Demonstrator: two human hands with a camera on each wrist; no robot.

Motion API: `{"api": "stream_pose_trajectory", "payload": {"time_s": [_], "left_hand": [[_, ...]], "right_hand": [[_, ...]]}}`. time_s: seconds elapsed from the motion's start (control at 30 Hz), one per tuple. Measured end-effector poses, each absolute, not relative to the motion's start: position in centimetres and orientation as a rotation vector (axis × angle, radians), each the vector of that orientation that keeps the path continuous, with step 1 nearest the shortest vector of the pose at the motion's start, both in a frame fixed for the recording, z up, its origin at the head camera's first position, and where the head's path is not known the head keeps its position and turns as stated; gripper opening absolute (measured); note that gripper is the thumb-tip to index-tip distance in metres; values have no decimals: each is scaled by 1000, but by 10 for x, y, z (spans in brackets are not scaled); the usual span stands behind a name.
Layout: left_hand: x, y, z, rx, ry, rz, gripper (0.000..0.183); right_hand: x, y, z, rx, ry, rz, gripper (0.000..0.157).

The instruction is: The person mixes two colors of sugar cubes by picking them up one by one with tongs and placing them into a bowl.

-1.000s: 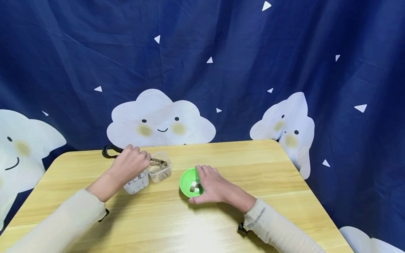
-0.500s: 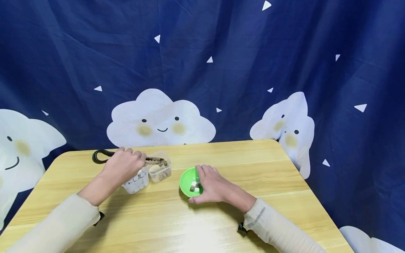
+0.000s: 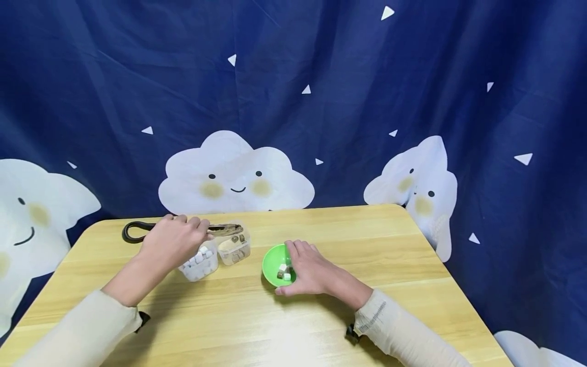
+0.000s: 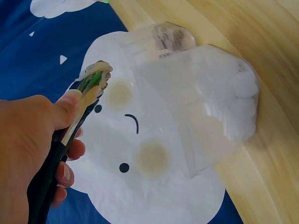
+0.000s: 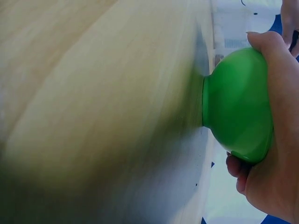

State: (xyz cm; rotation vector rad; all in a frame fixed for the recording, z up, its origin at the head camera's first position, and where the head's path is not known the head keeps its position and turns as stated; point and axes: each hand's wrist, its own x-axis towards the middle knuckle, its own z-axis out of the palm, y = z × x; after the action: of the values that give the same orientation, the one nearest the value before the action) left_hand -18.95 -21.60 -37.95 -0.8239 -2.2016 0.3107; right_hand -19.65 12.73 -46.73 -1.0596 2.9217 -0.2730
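Note:
My left hand [image 3: 171, 239] grips a pair of metal tongs [image 3: 224, 230] with a black looped handle. In the left wrist view the tips of the tongs [image 4: 97, 77] are close together. They overlap the far part of a clear tub [image 3: 235, 251] holding brown cubes. Beside it, partly behind my left hand, stands another clear tub [image 3: 197, 270] of white cubes. My right hand [image 3: 312, 270] holds a green bowl [image 3: 272, 260] by its side, thumb at the near rim and fingers at the far one. Several white and brown cubes [image 3: 285, 272] lie in the bowl.
The light wooden table [image 3: 238, 321] carries the tubs on the left and the bowl near the middle. A dark blue curtain [image 3: 348, 66] with white clouds hangs close behind the table's far edge.
My left hand has moved left and slightly down, and the tongs have risen from inside the brown-cube tub to its far rim. My right hand stays on the bowl.

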Motion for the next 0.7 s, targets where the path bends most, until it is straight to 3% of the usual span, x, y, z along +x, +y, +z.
{"api": "stream_pose_trajectory", "payload": {"time_s": [0.7], "left_hand": [[-174, -203, -369, -790, -2087, 194, 64]], "right_hand": [[-195, 126, -467, -1027, 2904, -283, 113]]}}
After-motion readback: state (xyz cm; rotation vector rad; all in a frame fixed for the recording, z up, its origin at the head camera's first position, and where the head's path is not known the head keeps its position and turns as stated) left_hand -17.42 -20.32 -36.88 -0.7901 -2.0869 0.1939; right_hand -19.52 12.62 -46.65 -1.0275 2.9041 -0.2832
